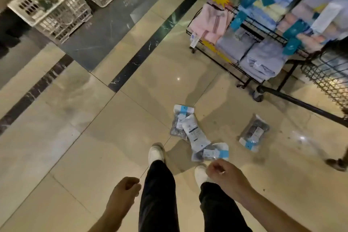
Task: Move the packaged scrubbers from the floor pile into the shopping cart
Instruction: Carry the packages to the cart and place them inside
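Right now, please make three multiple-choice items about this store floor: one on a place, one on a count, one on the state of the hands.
1. Where does the lone scrubber package lie, compared with the overlapping packages?
A. To their right, apart from them
B. On top of them
C. Inside a white crate

2. How many scrubber packages show on the floor?
A. Two
B. Four
C. Seven

3. What do the left hand and right hand hold?
A. One package each
B. The cart's handle
C. Nothing

Answers:
1 A, bare tile separates it from the cluster.
2 B, three overlap near the white shoes and one lies alone.
3 C, both hands hang loosely curled above the floor, with no package in them.
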Tool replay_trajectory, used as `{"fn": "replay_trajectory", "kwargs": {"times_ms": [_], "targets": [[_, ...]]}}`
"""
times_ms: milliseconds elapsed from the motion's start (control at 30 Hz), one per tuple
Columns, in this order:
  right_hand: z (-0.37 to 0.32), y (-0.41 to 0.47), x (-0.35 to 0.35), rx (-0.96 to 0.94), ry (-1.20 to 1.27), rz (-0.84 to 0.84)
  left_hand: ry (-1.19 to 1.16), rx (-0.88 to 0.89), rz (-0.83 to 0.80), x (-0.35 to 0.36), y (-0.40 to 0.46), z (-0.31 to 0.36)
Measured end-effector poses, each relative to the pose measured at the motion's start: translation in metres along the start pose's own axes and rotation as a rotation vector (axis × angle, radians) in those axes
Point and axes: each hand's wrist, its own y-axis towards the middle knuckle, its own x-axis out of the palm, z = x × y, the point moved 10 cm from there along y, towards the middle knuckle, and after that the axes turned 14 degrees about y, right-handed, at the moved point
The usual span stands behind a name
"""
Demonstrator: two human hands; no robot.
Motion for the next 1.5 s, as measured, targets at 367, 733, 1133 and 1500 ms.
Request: {"fn": "replay_trajectory", "kwargs": {"times_ms": [367, 733, 1133, 1500], "targets": [[0.146, 0.243, 0.096, 0.136, 0.053, -0.049, 0.361, 0.214, -0.099, 0.084, 0.308, 0.135], [0.209, 0.503, 0.067, -0.032, -0.193, 0.303, 0.376, 0.287, -0.116, 0.246, 0.564, 0.155], [0.234, 0.578, 0.076, 0.089, 0.066, 0.238, 0.173, 0.244, -0.122, 0.278, 0.614, 0.159], [0.187, 0.358, 0.054, 0.099, 0.762, 0.342, 0.045, 0.293, -0.277, 0.177, 0.371, 0.158]]}}
